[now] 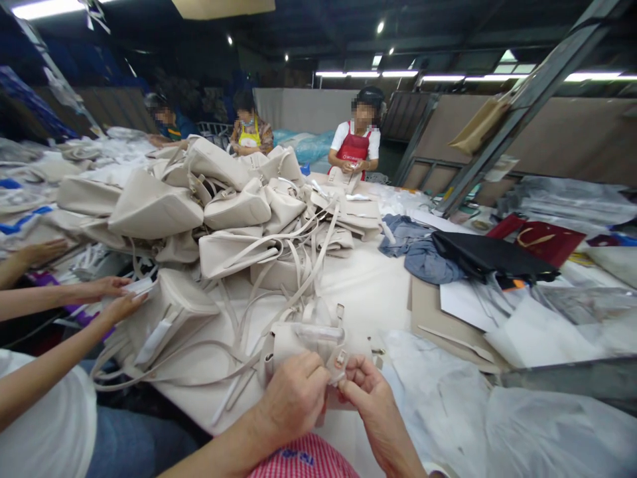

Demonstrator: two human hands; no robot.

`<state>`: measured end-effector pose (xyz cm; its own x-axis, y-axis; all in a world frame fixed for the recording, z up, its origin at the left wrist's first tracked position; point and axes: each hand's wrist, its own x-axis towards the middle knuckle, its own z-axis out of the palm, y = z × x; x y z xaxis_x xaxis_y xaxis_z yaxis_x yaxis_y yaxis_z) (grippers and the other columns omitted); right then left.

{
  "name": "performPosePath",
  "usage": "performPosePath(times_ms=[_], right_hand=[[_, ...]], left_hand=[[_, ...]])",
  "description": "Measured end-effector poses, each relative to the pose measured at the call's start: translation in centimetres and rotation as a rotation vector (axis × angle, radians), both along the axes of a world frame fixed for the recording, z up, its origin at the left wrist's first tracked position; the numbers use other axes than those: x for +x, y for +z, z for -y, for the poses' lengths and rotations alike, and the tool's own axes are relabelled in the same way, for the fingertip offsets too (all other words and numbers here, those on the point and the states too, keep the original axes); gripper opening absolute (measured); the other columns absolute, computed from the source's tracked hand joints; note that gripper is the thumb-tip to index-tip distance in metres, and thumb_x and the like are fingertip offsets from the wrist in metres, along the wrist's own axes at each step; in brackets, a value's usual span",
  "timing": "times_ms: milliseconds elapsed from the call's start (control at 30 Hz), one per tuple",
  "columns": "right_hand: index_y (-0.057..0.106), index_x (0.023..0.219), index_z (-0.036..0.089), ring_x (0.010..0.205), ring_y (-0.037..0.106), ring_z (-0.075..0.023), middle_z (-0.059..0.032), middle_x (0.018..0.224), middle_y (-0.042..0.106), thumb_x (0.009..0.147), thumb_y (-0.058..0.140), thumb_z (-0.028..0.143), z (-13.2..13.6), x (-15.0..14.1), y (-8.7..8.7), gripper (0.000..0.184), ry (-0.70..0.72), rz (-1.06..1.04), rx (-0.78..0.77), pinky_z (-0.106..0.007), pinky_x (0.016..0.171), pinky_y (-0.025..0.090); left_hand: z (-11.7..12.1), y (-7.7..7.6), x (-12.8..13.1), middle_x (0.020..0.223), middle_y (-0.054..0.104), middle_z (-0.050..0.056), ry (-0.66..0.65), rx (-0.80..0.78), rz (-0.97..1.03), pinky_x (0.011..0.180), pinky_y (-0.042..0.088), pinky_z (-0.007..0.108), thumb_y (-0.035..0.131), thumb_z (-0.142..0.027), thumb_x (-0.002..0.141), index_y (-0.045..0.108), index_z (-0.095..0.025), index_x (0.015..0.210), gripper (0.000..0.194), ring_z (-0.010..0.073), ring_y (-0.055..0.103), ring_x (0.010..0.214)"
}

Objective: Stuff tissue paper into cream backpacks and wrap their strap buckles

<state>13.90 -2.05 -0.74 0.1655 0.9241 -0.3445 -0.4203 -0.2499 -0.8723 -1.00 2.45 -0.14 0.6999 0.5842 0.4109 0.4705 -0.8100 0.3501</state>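
Note:
A beige handbag (293, 336) lies on the table right in front of me. Its clasp tab (339, 360) carries a gold-coloured metal fitting and what looks like clear film. My left hand (297, 392) is closed against the tab's left side, its fingertips partly hidden. From the right, my right hand (369, 396) pinches the tab's lower edge between thumb and fingers. Clear wrapping (318, 332) covers the bag's handle. A small buckle strap (340, 315) stands up behind it, and long straps trail off to the left.
A big heap of beige handbags (233, 206) fills the table's left and middle. At the left, a co-worker's hands (117, 295) hold a white piece beside another bag (184, 299). Grey cloth (423, 249), a black bag (492, 255) and plastic sheeting (448, 398) lie right. Several people work across the table.

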Motion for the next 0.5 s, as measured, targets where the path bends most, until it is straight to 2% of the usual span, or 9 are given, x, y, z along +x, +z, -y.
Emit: performPosePath(times_ms=[100,233,333,500], right_hand=[[0.047,0.071,0.021,0.051,0.046,-0.0088,0.0090,0.056,0.050,0.059,0.070,0.017,0.0,-0.1,0.1,0.026,-0.018,0.057,0.038,-0.019,0.050,0.037],[0.050,0.071,0.021,0.058,0.050,-0.0103,0.0068,0.061,0.054,0.062,0.063,0.011,0.3,0.4,0.2,0.019,0.122,0.236,0.068,-0.021,0.056,0.041],[0.053,0.072,0.020,0.060,0.052,-0.0111,0.0055,0.063,0.057,0.063,0.060,0.009,0.6,0.8,0.0,0.016,0.151,0.353,0.053,-0.021,0.057,0.042],[0.055,0.077,0.021,0.062,0.057,-0.0138,0.0028,0.068,0.061,0.068,0.068,0.023,1.2,0.4,-0.2,0.016,0.026,0.155,0.033,-0.024,0.056,0.046]], left_hand=[[0.1,-0.3,-0.1,0.073,0.052,0.003,-0.017,0.030,-0.023,0.058,0.039,0.028,0.042,-0.008,0.082,0.047,-0.018,0.072,0.016,0.0172,0.047,0.067],[0.2,-0.7,-0.4,0.084,0.056,0.005,-0.039,0.026,-0.033,0.064,0.043,0.028,0.043,-0.007,0.083,0.050,-0.017,0.079,0.013,0.0174,0.050,0.073],[0.2,-0.9,-0.3,0.089,0.056,0.006,-0.095,-0.004,-0.026,0.064,0.043,0.027,0.042,-0.007,0.083,0.050,-0.017,0.084,0.012,0.0171,0.051,0.076],[0.1,-1.1,0.5,0.079,0.053,0.004,-0.101,-0.118,0.030,0.060,0.042,0.025,0.044,-0.004,0.077,0.044,-0.019,0.080,0.015,0.0168,0.050,0.070]])
